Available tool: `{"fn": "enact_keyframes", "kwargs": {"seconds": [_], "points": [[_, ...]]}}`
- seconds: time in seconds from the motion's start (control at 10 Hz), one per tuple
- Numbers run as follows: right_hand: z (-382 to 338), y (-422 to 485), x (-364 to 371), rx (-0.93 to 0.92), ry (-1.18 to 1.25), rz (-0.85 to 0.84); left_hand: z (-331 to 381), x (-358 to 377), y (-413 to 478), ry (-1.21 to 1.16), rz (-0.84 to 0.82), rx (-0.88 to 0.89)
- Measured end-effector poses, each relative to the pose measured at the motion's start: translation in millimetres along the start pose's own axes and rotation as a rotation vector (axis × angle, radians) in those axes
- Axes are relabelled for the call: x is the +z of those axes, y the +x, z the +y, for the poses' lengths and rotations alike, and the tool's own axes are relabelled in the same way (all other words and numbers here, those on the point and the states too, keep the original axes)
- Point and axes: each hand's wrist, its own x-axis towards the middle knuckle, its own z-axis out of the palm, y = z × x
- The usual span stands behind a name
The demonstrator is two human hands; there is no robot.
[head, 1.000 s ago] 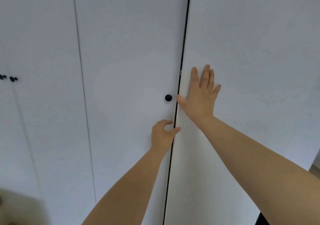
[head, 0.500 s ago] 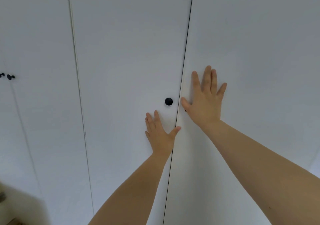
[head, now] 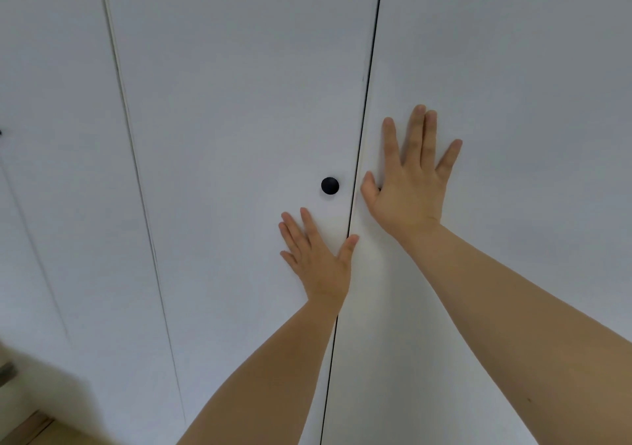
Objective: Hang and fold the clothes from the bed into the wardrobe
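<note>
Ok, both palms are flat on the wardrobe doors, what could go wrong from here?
The right hand's thumb lies at the dark gap between the doors, and the left hand's thumb reaches it lower down; either could get nipped if a door shifts. No clothes are in view, so the doors may need reopening if any remain.

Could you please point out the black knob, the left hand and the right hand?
black knob (head: pixel 330 185): head view, its centre.
left hand (head: pixel 319 263): head view, back of hand.
right hand (head: pixel 408 191): head view, back of hand.
</note>
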Motion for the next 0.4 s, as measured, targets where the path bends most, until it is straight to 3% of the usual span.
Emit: {"fn": "enact_keyframes", "kwargs": {"seconds": [0.3,0.4], "points": [[-10,-9,-21,-0.037,-0.070,-0.166,-5,-35,-2,0.287,-0.081,0.129],[-12,-21,-34,-0.206,0.087,-0.309,1,-53,1,0.362,-0.009,0.306]]}}
